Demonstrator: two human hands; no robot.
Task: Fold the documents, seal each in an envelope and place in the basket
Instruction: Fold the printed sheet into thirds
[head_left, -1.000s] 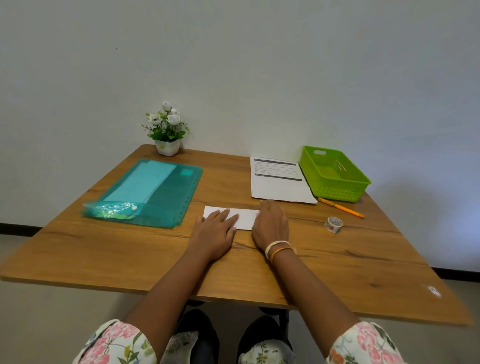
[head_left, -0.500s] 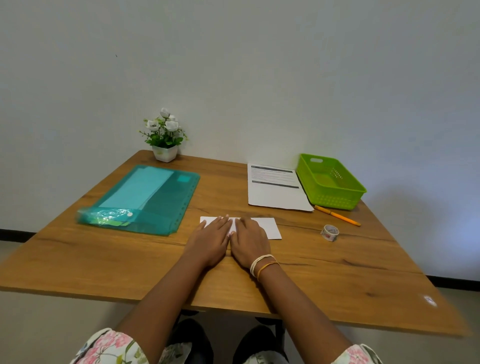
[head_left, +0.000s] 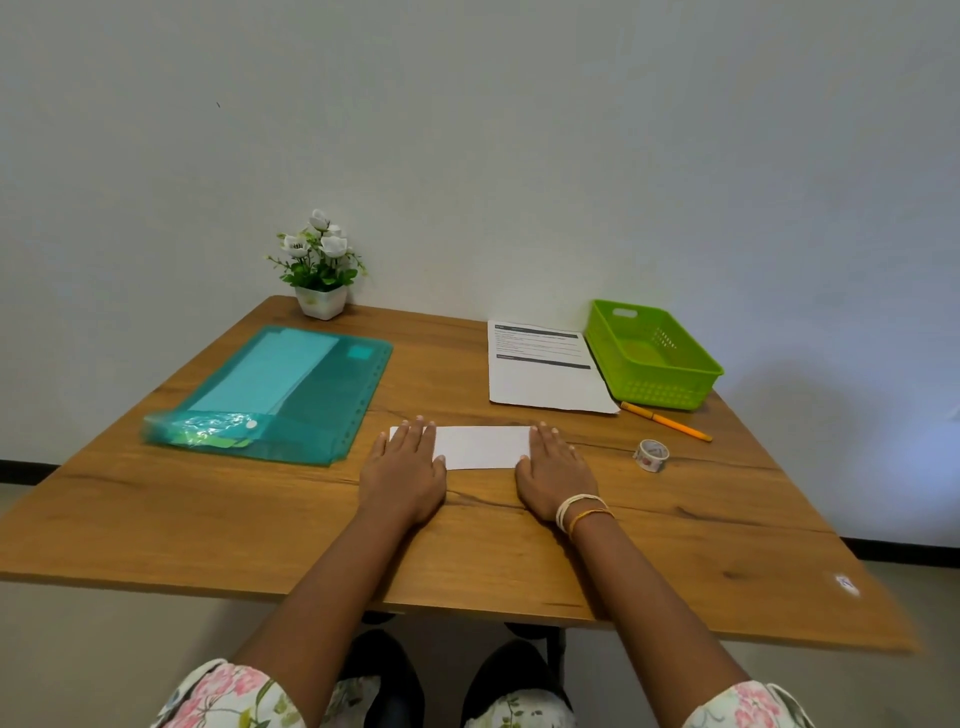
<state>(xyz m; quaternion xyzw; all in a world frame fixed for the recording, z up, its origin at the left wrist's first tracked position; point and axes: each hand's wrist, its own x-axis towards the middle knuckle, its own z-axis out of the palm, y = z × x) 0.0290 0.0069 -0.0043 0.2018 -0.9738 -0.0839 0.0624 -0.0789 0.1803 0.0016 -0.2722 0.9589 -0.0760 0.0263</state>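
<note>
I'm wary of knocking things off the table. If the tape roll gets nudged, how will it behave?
The tape roll stands tilted on its edge, so it probably rolls easily. It looks small and light, likely skidding on the smooth table.

Folded white document (head_left: 480, 446) flat mid-table, unfolded document (head_left: 545, 379) beside empty green basket (head_left: 655, 382)

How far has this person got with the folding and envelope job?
Early on. One document lies folded into a narrow strip, and the left hand and right hand press flat on its ends, creasing it. A second sheet lies unfolded beside the green basket, which looks empty. Nothing shows as sealed yet; the tape roll sits untouched.
</note>
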